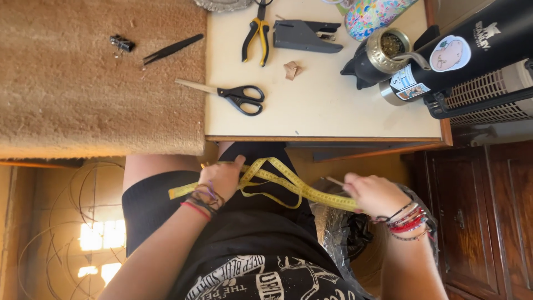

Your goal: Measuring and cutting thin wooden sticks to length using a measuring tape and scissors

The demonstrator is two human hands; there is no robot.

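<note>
Seen from the head camera, the person sits at a cream table [333, 111] with both hands low over the lap. The left hand [222, 179] closes its fingers around a yellow measuring tape [288, 186], thumb raised near the table edge; a tape end sticks out past the wrist. The right hand [373, 193] pinches the same tape at its other side, fingers pressed together on it, and the tape runs between the two hands with a loop hanging in the middle.

On the table lie black-handled scissors [236, 97], yellow-handled pliers [255, 36] and a grey stapler [305, 34], with a small brown scrap [291, 70] near them. At the right edge lies a black flask [466, 53]; it carries a round pale sticker with a pink figure and, nearer its metal end, two small rectangular labels. Beside it stands a brass-rimmed cup [386, 49]. To the left, a tan mat [83, 100] holds black tweezers [172, 49] and a binder clip [121, 44].
</note>
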